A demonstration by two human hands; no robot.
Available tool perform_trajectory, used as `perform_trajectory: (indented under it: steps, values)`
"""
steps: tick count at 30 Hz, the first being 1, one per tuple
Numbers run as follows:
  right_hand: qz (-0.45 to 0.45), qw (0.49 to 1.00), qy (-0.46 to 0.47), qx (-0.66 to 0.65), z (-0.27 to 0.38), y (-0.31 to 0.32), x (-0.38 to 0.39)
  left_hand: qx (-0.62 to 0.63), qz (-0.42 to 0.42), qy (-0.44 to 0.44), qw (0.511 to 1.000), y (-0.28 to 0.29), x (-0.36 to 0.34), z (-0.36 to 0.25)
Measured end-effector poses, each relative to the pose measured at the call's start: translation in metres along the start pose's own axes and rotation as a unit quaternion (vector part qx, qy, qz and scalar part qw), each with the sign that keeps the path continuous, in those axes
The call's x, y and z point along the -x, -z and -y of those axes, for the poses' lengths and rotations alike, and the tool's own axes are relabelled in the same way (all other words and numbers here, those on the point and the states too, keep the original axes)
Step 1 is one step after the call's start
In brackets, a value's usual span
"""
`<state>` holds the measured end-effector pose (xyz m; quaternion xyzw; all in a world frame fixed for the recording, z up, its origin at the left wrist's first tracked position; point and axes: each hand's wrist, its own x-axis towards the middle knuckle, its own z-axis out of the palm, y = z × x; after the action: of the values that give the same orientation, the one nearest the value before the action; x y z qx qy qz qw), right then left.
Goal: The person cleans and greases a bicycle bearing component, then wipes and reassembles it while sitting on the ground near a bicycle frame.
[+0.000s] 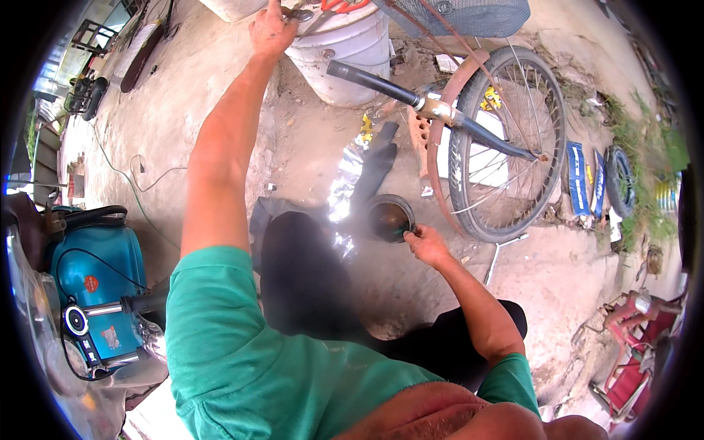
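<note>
At the top, my left hand (273,31) is raised to a white bucket (337,66), its fingers closed at a small metal tool (299,15) among tools and orange handles (341,6) on top. My right hand (427,245) pinches the rim of a round dark metal pan (389,218) low in the middle. Right of the bucket, a bicycle wheel (504,227) with a rusty mudguard and a dark frame tube (367,79) lies across the view. A shiny silver strip and dark cloth (378,161) are on the ground.
A teal scooter (95,271) stands at left, cables on the concrete beside it. A perforated brick (419,139), blue strips (578,176) and a small tire (620,183) lie around the wheel. A red metal frame (631,352) is at lower right; grass grows at right.
</note>
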<state>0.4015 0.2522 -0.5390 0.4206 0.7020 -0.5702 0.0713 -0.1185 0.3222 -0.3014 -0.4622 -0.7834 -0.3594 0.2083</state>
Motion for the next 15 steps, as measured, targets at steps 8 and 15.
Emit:
perform_trajectory:
  steps: [8, 15]
  values:
    - [0.022, 0.999, -0.037, -0.009, 0.008, 0.005, 0.004, -0.123, 0.0, -0.061, 0.991, -0.01, -0.002, 0.001]
    - [0.032, 0.999, -0.023, 0.001, 0.003, 0.005, -0.001, 0.208, -0.006, 0.073, 0.975, 0.002, -0.001, 0.002]
